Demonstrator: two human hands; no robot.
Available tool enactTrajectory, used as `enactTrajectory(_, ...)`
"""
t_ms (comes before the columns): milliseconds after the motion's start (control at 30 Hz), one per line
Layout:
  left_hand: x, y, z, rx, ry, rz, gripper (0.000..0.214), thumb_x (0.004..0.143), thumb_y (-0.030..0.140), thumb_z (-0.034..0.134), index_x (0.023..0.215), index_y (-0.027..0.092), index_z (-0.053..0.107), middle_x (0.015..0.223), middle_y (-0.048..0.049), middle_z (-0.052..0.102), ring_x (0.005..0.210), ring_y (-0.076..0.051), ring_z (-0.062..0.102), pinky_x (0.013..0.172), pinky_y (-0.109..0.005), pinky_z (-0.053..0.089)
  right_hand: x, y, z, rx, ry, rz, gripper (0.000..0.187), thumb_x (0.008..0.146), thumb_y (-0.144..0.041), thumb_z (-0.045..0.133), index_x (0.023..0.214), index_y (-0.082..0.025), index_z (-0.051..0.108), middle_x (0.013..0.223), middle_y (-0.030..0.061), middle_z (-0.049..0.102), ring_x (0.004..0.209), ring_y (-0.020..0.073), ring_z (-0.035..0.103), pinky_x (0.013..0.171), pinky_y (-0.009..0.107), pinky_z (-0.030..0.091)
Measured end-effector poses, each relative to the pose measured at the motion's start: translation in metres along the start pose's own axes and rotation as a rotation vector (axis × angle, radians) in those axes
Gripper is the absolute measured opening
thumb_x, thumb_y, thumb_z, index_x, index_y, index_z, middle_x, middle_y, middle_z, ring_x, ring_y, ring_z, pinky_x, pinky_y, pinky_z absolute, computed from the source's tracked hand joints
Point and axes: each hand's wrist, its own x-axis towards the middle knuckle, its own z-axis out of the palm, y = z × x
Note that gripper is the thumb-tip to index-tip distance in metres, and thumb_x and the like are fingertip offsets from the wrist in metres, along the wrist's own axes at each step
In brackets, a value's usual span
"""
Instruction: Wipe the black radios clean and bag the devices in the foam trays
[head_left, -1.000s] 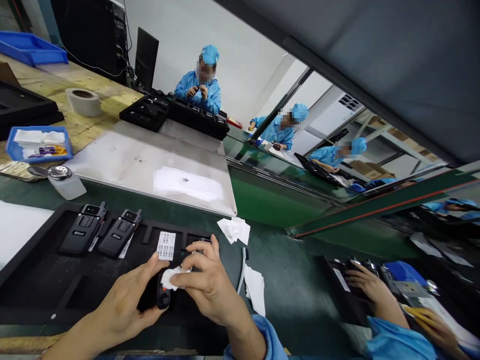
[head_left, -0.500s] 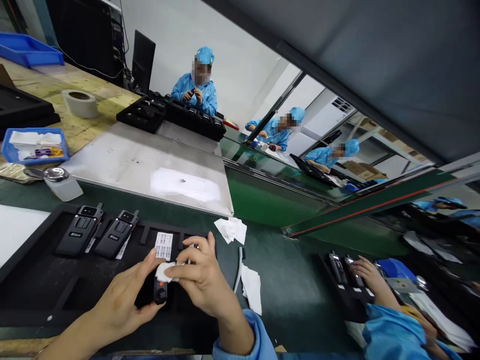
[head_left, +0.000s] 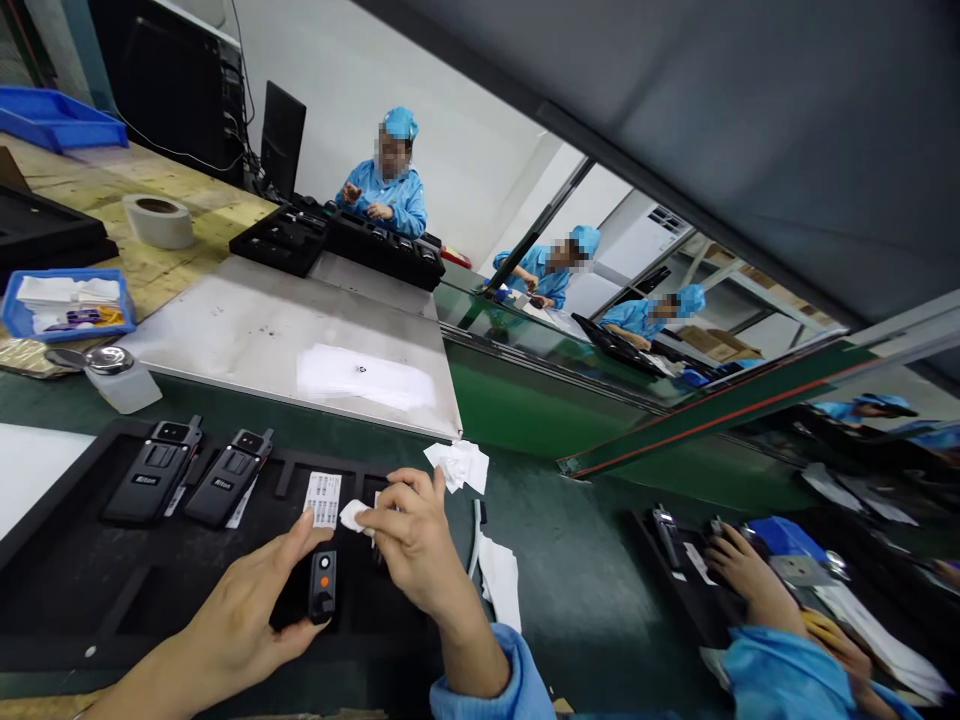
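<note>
My left hand (head_left: 244, 605) grips a black handheld radio (head_left: 322, 588) at its ends, between thumb and fingers. Its narrow side faces up, showing one white and one orange button. Pinched in the fingers of my right hand (head_left: 416, 545) is a small folded white wipe (head_left: 355, 516), just right of the radio and apart from it. Below both hands lies a black foam tray (head_left: 71, 590). Two radios, a left one (head_left: 154, 475) and a right one (head_left: 227, 480), rest in its far left part. A printed white label (head_left: 323, 497) shows beyond my left fingertips.
Crumpled white wipes (head_left: 457, 465) and a white cloth (head_left: 500, 580) lie right of the tray. A dispenser bottle (head_left: 120, 380) and blue box (head_left: 67, 303) stand at left. At right, a co-worker's hand (head_left: 739, 565) reaches over another tray (head_left: 660, 580). More co-workers sit opposite.
My right hand has moved slightly right, drawing the wipe off the radio; the white button now shows. My left hand keeps its hold. The co-worker's hand at right has shifted over its tray.
</note>
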Motion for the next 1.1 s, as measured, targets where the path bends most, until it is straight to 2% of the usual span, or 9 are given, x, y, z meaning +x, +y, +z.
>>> enactTrajectory(100, 0.001, 0.002, 0.001, 0.0, 0.008, 0.011, 0.09, 0.091, 0.018, 0.064, 0.164, 0.014, 0.011, 0.129, -0.0144, 0.07, 0.115, -0.023, 0.07, 0.098, -0.033, 0.058, -0.007, -0.002, -0.001, 0.077, 0.055, -0.007, 0.034, 0.087, -0.004, 0.065, 0.1, -0.034, 0.077, 0.088, -0.001, 0.064, 0.117, 0.025, 0.051, 0.118, 0.065, 0.008)
enactTrajectory(267, 0.004, 0.001, 0.003, 0.023, 0.035, 0.029, 0.086, 0.091, 0.017, 0.063, 0.163, 0.012, 0.016, 0.126, -0.0171, 0.071, 0.112, -0.023, 0.071, 0.094, -0.031, 0.059, -0.009, -0.02, 0.008, 0.05, -0.047, -0.173, 0.031, 0.089, -0.01, 0.064, 0.102, -0.035, 0.076, 0.094, -0.0025, 0.067, 0.121, 0.0233, 0.051, 0.122, 0.059, -0.002)
enactTrajectory(433, 0.002, 0.0, 0.005, 0.035, 0.045, 0.023, 0.089, 0.091, 0.019, 0.065, 0.163, 0.011, 0.013, 0.124, -0.0169, 0.072, 0.112, -0.024, 0.071, 0.094, -0.033, 0.06, -0.002, -0.007, 0.011, 0.08, -0.001, -0.048, 0.03, 0.088, -0.008, 0.065, 0.099, -0.033, 0.076, 0.089, -0.0021, 0.066, 0.12, 0.0239, 0.051, 0.12, 0.06, 0.005)
enactTrajectory(567, 0.001, 0.002, 0.003, 0.0, 0.016, 0.023, 0.092, 0.09, 0.016, 0.066, 0.163, 0.011, 0.011, 0.127, -0.0163, 0.071, 0.117, -0.023, 0.069, 0.098, -0.033, 0.058, -0.01, 0.007, 0.011, 0.075, 0.062, 0.011, 0.035, 0.087, -0.002, 0.061, 0.1, -0.031, 0.077, 0.087, -0.0006, 0.063, 0.117, 0.025, 0.052, 0.117, 0.063, 0.01)
enactTrajectory(767, 0.001, 0.005, 0.0, 0.012, 0.006, 0.007, 0.093, 0.091, 0.019, 0.067, 0.164, 0.014, 0.009, 0.128, -0.0151, 0.071, 0.116, -0.023, 0.069, 0.095, -0.032, 0.06, -0.029, 0.019, 0.012, 0.166, 0.227, 0.039, 0.027, 0.091, -0.01, 0.06, 0.1, -0.029, 0.076, 0.085, -0.0001, 0.064, 0.109, 0.0238, 0.054, 0.111, 0.057, 0.026)
enactTrajectory(933, -0.002, 0.005, 0.001, 0.062, 0.034, 0.016, 0.09, 0.092, 0.022, 0.066, 0.164, 0.015, 0.012, 0.125, -0.0146, 0.072, 0.113, -0.023, 0.071, 0.094, -0.032, 0.06, -0.042, 0.03, 0.012, 0.174, 0.298, 0.092, 0.026, 0.092, -0.012, 0.059, 0.099, -0.029, 0.077, 0.084, 0.0, 0.064, 0.107, 0.0231, 0.056, 0.107, 0.052, 0.034)
enactTrajectory(1000, 0.007, 0.002, 0.001, 0.144, 0.105, -0.076, 0.088, 0.093, 0.031, 0.066, 0.164, 0.018, 0.015, 0.122, -0.0129, 0.073, 0.105, -0.024, 0.074, 0.089, -0.033, 0.061, -0.052, 0.039, 0.013, 0.157, 0.338, 0.129, 0.025, 0.093, -0.014, 0.059, 0.099, -0.029, 0.078, 0.084, 0.0006, 0.065, 0.105, 0.0233, 0.058, 0.105, 0.051, 0.037)
enactTrajectory(1067, 0.028, -0.005, 0.002, 0.294, 0.131, -0.299, 0.092, 0.092, 0.045, 0.064, 0.164, 0.019, 0.013, 0.119, -0.0138, 0.073, 0.095, -0.028, 0.076, 0.078, -0.037, 0.062, -0.066, 0.048, 0.015, 0.157, 0.387, 0.178, 0.022, 0.093, -0.017, 0.06, 0.098, -0.028, 0.078, 0.083, 0.0011, 0.066, 0.101, 0.0229, 0.06, 0.101, 0.048, 0.042)
enactTrajectory(1100, 0.042, -0.009, 0.003, 0.383, 0.09, -0.434, 0.094, 0.092, 0.051, 0.061, 0.164, 0.018, 0.011, 0.119, -0.0156, 0.072, 0.091, -0.031, 0.076, 0.074, -0.04, 0.062, -0.074, 0.053, 0.017, 0.166, 0.415, 0.207, 0.02, 0.094, -0.019, 0.061, 0.098, -0.027, 0.079, 0.084, 0.0014, 0.067, 0.098, 0.0226, 0.06, 0.098, 0.046, 0.045)
